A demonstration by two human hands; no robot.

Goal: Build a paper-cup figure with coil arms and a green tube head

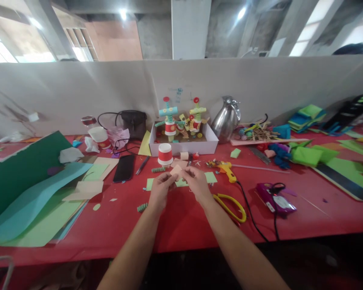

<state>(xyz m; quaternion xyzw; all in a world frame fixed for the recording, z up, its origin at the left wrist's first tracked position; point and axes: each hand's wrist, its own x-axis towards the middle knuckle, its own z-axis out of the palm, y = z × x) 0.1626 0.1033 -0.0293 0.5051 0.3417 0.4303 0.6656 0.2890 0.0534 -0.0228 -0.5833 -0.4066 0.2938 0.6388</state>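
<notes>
on our left lie green paper sheets (24,177) and a black phone (124,168). above the red counter (181,225), our left hand (161,189) and right hand (196,183) both pinch a small beige paper piece (177,170) near a red-white cup (165,154); yellow scissors (231,203) lie rightward.

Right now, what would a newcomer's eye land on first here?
Centre frame, the left hand and right hand pinch a small tan paper piece between them above the red table cover. Just behind stands a white box holding two bright craft figures, with a steel jug to its right. Big green and blue paper sheets fill the left side.
</notes>
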